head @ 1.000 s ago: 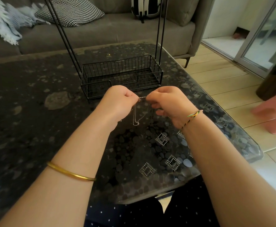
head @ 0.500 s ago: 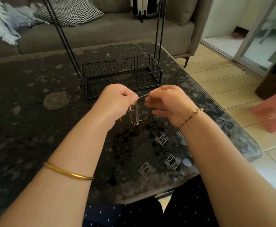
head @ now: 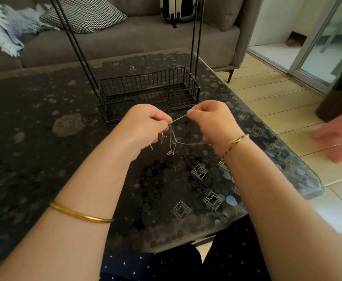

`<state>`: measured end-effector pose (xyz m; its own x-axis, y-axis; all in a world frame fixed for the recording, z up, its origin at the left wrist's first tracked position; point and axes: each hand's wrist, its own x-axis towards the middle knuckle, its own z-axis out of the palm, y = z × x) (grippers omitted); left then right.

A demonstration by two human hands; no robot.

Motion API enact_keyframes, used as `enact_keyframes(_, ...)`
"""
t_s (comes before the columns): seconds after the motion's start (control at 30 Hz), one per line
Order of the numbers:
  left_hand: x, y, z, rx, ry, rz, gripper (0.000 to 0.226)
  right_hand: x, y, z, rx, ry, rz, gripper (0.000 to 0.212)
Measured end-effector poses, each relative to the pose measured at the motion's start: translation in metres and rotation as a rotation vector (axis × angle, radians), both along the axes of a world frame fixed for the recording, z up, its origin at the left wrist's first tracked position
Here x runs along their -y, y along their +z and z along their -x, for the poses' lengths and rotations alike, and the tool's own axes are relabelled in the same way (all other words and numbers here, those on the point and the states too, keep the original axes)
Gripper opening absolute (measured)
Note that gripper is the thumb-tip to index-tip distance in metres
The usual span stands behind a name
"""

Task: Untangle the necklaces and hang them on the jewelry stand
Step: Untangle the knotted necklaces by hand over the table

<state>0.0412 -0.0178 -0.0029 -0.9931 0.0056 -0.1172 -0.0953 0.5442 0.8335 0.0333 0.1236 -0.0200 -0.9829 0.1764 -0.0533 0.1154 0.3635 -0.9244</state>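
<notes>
Dark pebble-patterned table [head: 34,138]: its near edge lies over the person's lap, and its rounded right corner ends at a tiled floor [head: 277,102]. Both forearms reach out above it, with a gold bangle [head: 81,214] on the left and a braided bracelet [head: 235,141] on the right.

The left hand [head: 145,126] and right hand [head: 210,122] are held off the surface, and each pinches the necklaces [head: 171,138] with curled fingers. The gap between the hands is slightly wider than half a second ago. The strand between them is longer and taut, and the right fingers have curled in tighter. A second strand now runs sideways from the hanging tangle toward the right wrist.

Just beyond the hands stands the jewelry stand [head: 116,110], with a wire basket base and thin uprights rising out of frame. Open tabletop lies to its left. A sofa [head: 125,37] stands behind it, and a pink stool [head: 340,136] is on the floor to the right.
</notes>
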Motion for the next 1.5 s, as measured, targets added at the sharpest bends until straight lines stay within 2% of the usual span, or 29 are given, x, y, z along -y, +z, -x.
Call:
enact_keyframes(0.07, 0.0, 0.0, 0.0, -0.015, -0.004, 0.032, 0.019, -0.002, -0.002, 0.0, -0.111, 0.029, -0.221, 0.012)
enact_keyframes(0.13, 0.001, -0.001, 0.0, -0.029, 0.002, 0.066, 0.018, -0.003, -0.002, 0.0, -0.115, 0.056, -0.342, 0.013)
enact_keyframes(0.37, 0.0, 0.002, -0.001, -0.036, 0.025, 0.084, 0.024, -0.004, 0.002, -0.002, -0.068, 0.13, -0.301, 0.038)
enact_keyframes(0.47, 0.0, 0.002, -0.002, -0.045, 0.014, 0.071, 0.025, 0.0, 0.0, 0.001, -0.059, 0.1, -0.344, 0.04)
enact_keyframes(0.53, 0.0, 0.002, -0.002, -0.044, 0.015, 0.062, 0.023, 0.004, -0.001, 0.0, -0.057, 0.102, -0.356, 0.032)
enact_keyframes(0.63, 0.001, 0.003, -0.001, -0.054, 0.023, 0.036, 0.022, 0.009, 0.003, -0.003, -0.039, 0.137, -0.291, 0.013)
enact_keyframes(0.83, 0.002, 0.004, 0.001, -0.1, 0.019, 0.016, 0.02, 0.013, 0.001, -0.002, -0.06, 0.212, -0.218, 0.035)
enact_keyframes(0.93, 0.002, 0.003, 0.0, -0.108, 0.008, 0.006, 0.017, 0.011, 0.0, -0.002, -0.094, 0.23, -0.222, 0.015)
enact_keyframes(1.0, 0.002, 0.003, 0.0, -0.114, 0.0, 0.017, 0.016, 0.009, 0.001, -0.002, -0.107, 0.236, -0.211, 0.011)
enact_keyframes(1.27, -0.002, 0.003, -0.003, -0.123, -0.062, 0.149, 0.023, 0.006, 0.006, -0.006, -0.02, 0.174, 0.049, 0.007)
enact_keyframes(1.4, -0.004, 0.004, -0.004, -0.188, -0.092, 0.331, 0.022, 0.005, 0.007, -0.005, 0.039, 0.137, 0.12, 0.003)
enact_keyframes(1.5, -0.005, 0.003, -0.003, -0.203, -0.072, 0.375, 0.017, 0.003, 0.007, -0.004, 0.068, 0.12, 0.109, 0.003)
